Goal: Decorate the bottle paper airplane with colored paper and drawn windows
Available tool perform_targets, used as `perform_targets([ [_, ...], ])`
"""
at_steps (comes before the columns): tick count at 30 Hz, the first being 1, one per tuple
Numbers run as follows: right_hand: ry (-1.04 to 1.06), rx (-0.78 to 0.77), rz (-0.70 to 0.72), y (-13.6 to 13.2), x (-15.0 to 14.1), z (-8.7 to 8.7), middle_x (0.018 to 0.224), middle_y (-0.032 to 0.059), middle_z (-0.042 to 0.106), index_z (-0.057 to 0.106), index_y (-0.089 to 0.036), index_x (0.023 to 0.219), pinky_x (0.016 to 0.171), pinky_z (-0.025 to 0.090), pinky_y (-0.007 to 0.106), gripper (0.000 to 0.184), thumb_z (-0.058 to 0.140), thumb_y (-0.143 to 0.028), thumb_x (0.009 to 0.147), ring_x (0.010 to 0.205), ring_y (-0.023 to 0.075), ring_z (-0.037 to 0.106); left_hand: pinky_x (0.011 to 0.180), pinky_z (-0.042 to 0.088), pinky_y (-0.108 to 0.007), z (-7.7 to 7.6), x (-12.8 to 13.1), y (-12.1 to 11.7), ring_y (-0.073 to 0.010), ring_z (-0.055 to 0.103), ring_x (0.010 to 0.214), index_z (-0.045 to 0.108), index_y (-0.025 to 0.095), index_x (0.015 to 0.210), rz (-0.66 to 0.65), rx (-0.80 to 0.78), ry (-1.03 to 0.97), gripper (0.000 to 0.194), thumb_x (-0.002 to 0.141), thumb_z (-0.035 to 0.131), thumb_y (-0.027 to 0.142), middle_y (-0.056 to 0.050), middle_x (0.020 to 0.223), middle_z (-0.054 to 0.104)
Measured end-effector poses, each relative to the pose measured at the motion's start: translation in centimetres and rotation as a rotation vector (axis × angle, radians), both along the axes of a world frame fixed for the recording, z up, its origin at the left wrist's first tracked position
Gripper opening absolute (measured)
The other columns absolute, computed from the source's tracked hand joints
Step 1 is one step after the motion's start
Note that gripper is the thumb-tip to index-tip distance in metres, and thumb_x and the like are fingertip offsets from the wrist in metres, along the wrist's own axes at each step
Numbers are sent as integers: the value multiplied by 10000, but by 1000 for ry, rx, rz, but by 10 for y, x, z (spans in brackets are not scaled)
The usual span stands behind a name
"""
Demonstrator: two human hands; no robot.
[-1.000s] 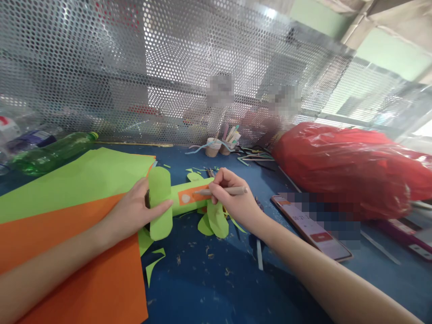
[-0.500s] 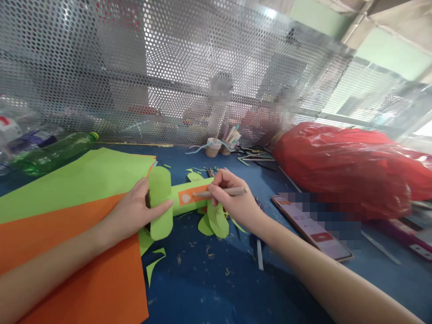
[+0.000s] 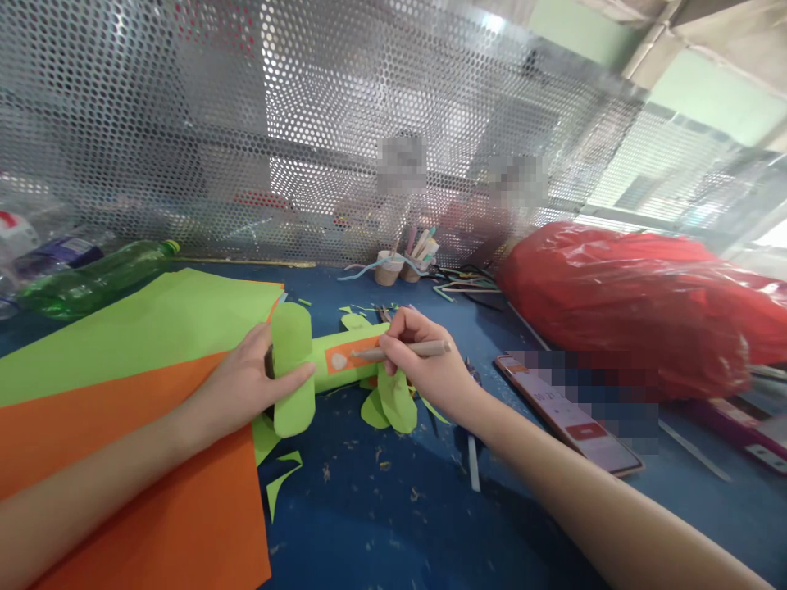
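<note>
A paper model [image 3: 320, 385], a light green tube with a rounded crosspiece at its left end, lies at the middle of the table. My left hand [image 3: 246, 373] grips that end, the thumb pressed over the crosspiece. Along the tube runs an orange paper strip [image 3: 332, 369] bearing a pale round spot. Pinched in my right hand [image 3: 424, 356] is a beige marker pen [image 3: 430, 347], its tip at the strip just right of the spot. Below the tube's right part hang rounded green paper pieces [image 3: 398, 406]. My right fingers cover the tube's right end.
Green [image 3: 184, 315] and orange paper sheets [image 3: 202, 500] lie under my left arm. A phone [image 3: 569, 418] and a red plastic bag [image 3: 620, 303] are at the right. Cups of pens [image 3: 387, 269] stand before a perforated metal screen [image 3: 338, 98]; a green bottle [image 3: 104, 279] lies far left.
The pen tip shifts only very slightly over the orange strip. My left hand and the paper model stay in place.
</note>
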State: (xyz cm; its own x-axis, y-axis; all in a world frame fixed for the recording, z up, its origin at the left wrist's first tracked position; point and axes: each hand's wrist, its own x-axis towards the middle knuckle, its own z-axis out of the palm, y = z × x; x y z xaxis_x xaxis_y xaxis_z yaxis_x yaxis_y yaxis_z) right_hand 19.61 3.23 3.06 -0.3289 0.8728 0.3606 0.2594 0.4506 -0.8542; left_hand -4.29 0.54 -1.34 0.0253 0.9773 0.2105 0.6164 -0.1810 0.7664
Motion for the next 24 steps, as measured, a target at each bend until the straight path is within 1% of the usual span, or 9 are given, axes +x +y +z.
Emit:
perform_targets([
  [5, -19, 11, -8, -2, -1, 1, 524, -73, 531, 453, -220, 671, 480, 327, 228, 153, 542, -166, 783, 473, 85, 437, 975, 486, -494, -1, -1, 0, -317, 589, 1140, 560, 256, 1241, 0, -17, -10, 646, 750, 601, 674, -76, 1246, 606],
  [9, -16, 3, -14, -3, 0, 1, 526, -71, 537, 452, -221, 669, 478, 323, 228, 153, 541, -162, 779, 475, 88, 438, 980, 482, -494, -1, 0, 0, -322, 586, 1150, 559, 265, 1250, 7, 11, 22, 641, 754, 589, 669, -69, 1248, 612],
  [13, -10, 1, 2, -2, 0, 0, 520, -73, 532, 451, -221, 663, 484, 333, 228, 161, 542, -155, 779, 475, 88, 444, 947, 506, -483, 0, 0, 0, -323, 608, 1115, 564, 252, 1246, 10, 14, 30, 638, 758, 582, 664, -75, 1233, 623],
  [19, -10, -10, -1, -2, -1, 1, 508, -76, 534, 456, -219, 665, 476, 331, 224, 157, 544, -152, 776, 460, 87, 453, 999, 467, -513, 2, 1, -1, -336, 574, 1168, 543, 260, 1260, -13, 21, 15, 631, 766, 586, 651, -84, 1281, 596],
  [24, -1, -14, 3, -2, -1, 1, 510, -77, 534, 452, -219, 663, 478, 330, 223, 163, 546, -152, 777, 462, 85, 453, 992, 476, -498, 3, 1, -1, -332, 580, 1166, 554, 255, 1252, -4, 16, 28, 627, 766, 586, 650, -77, 1274, 603],
])
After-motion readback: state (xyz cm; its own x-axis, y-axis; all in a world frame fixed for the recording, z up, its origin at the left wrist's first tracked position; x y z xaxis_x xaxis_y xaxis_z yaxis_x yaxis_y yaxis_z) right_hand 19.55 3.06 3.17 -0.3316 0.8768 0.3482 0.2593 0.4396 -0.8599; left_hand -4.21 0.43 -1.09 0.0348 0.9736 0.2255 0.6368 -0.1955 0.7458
